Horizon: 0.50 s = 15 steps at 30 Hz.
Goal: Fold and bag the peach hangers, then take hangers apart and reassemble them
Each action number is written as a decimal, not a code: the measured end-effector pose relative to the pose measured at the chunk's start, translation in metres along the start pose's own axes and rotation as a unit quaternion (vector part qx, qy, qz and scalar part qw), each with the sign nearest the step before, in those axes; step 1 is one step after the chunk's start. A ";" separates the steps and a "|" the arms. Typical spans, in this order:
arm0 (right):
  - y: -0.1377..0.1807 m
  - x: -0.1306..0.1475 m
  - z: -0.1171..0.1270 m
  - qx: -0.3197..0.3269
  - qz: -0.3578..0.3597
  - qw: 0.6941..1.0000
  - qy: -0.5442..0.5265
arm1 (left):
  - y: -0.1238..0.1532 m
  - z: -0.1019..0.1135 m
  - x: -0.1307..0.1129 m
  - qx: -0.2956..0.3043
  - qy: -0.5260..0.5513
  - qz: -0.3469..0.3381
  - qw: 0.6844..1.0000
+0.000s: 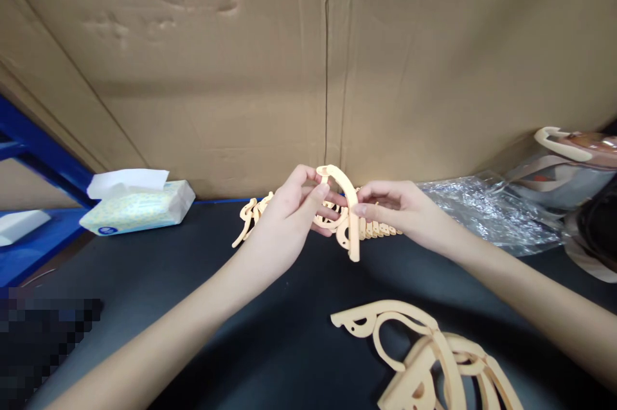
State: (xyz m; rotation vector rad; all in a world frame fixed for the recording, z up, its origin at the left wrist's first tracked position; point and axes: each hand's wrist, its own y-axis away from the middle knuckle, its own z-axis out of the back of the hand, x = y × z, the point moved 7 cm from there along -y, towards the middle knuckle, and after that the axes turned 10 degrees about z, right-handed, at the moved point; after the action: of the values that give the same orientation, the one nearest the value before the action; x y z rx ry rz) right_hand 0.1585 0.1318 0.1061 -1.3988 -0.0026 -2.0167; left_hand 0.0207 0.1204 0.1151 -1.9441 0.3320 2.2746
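Blue shelving (53, 156) at the left edge and cardboard backing (216, 76) suggest a workshop around the black bench (289, 333).

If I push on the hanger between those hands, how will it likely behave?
The hanger is probably stiff, since it holds a clean curve. It's likely light, being slim with open gaps. It may twist, because the left hand and right hand merely pinch it.

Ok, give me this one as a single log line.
left grip: curved beige piece, upper end | right grip: same piece, mid-length | foreground right: similar beige pieces | left: tissue pack | right: clear plastic wrap
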 end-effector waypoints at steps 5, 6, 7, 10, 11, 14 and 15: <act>-0.003 0.007 0.026 -0.099 0.040 0.990 0.096 | 0.000 0.009 -0.003 -0.033 -0.062 -0.039 0.997; -0.003 0.009 0.031 -0.114 0.051 0.985 0.122 | 0.000 0.012 -0.004 -0.047 -0.085 -0.049 0.994; -0.002 0.011 0.034 -0.124 0.063 0.979 0.149 | -0.001 0.014 -0.004 -0.057 -0.104 -0.056 0.991; 0.000 0.018 0.036 -0.124 0.096 0.957 0.245 | -0.004 0.016 0.000 -0.059 -0.120 -0.054 0.990; 0.001 0.020 0.034 -0.115 0.109 0.943 0.292 | -0.005 0.015 0.001 -0.052 -0.119 -0.052 0.990; 0.004 0.026 0.021 -0.085 0.165 0.851 0.491 | -0.006 0.006 0.006 -0.019 -0.136 -0.051 0.989; 0.006 0.026 0.014 -0.071 0.186 0.808 0.554 | -0.005 0.001 0.008 -0.007 -0.150 -0.053 0.987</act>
State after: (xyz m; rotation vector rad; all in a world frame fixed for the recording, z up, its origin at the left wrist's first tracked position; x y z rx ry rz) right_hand 0.1682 0.1188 0.1320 -0.0742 0.8699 -2.1969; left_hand 0.0195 0.1251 0.1066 -1.5515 0.1734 2.4544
